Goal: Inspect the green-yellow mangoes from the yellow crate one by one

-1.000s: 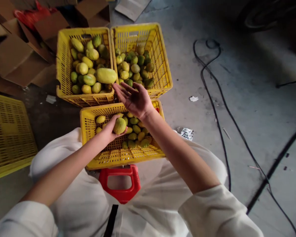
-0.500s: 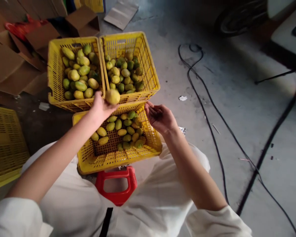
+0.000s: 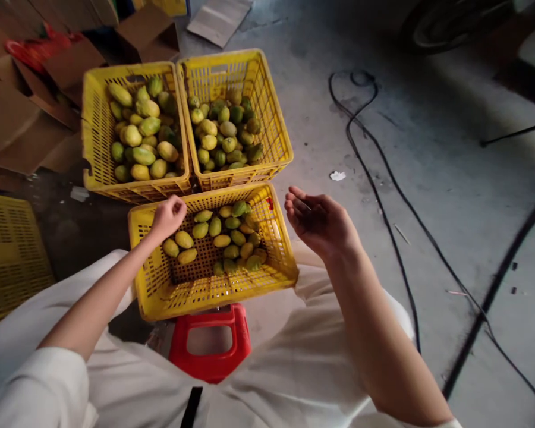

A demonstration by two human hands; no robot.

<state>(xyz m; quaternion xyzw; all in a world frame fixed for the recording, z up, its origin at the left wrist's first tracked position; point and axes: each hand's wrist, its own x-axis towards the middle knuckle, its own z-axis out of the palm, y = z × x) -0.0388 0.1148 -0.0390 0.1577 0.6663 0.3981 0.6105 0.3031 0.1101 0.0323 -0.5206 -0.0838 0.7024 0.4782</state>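
Note:
My left hand is over the far left rim of the near yellow crate. Its fingers are curled in, and no fruit shows in them. Off the right side of that crate, my right hand is held palm up with loosely bent, slightly parted fingers. A thin pale line shows between those fingers; I cannot tell if it is a thing or a gap. Inside the near crate lie several oval yellow-green fruits, mostly toward its right. Behind stand a left crate and a right crate, both holding more such fruit.
A red plastic stool is under the near crate, between my knees. Another yellow crate stands at the left. Open cardboard boxes fill the back left. Black cables trail over the concrete floor at the right.
The yellow fruit has left my left hand, which has drawn back toward me and curled. My right hand has moved away to the right, off the crate rim.

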